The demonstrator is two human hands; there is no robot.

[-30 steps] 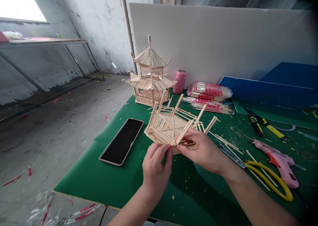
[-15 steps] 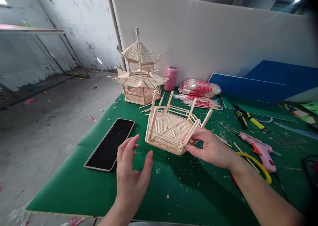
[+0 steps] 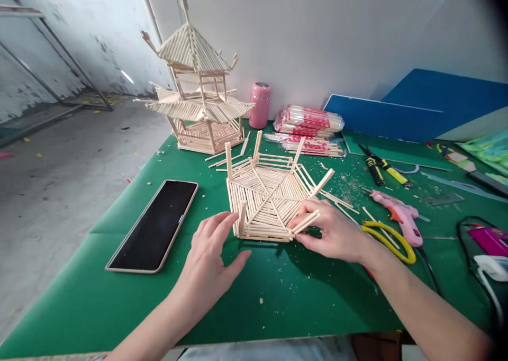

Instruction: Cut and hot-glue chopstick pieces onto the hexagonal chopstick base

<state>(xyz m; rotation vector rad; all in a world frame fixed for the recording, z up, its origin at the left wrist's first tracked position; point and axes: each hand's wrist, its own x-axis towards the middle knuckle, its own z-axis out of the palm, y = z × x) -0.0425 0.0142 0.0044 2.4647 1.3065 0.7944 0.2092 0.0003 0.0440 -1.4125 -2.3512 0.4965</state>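
Pale wooden sticks form a six-sided frame (image 3: 256, 194) with a ribbed floor and six posts (image 3: 229, 162), placed around the middle of the green counter (image 3: 309, 310), between its near and far edges; whether its near side rests on the surface or is slightly lifted, I cannot tell. The right hand (image 3: 328, 233) pinches the frame between thumb and fingers at the corner nearest the counter's right side, where a post leans outward. The left hand (image 3: 212, 247) is open, thumb spread well away from the fingers and holding nothing; its fingertips come right up to the post at the frame's near left corner, though contact is unclear. Along the counter's left edge lies a phone (image 3: 154, 226), dark screen upward. At the far left corner stands a two-tiered stick pagoda (image 3: 204, 112), with a pink bottle (image 3: 260, 106) just beside it at the far edge, then plastic-wrapped stick bundles (image 3: 309, 123). Toward the right edge lie black-and-yellow pliers (image 3: 384, 168), a pink glue gun (image 3: 399, 213) and a tool's yellow handles (image 3: 410, 252), partly hidden by the right forearm. Loose sticks (image 3: 341, 201) lie just beyond that hand, near scattered crumbs.
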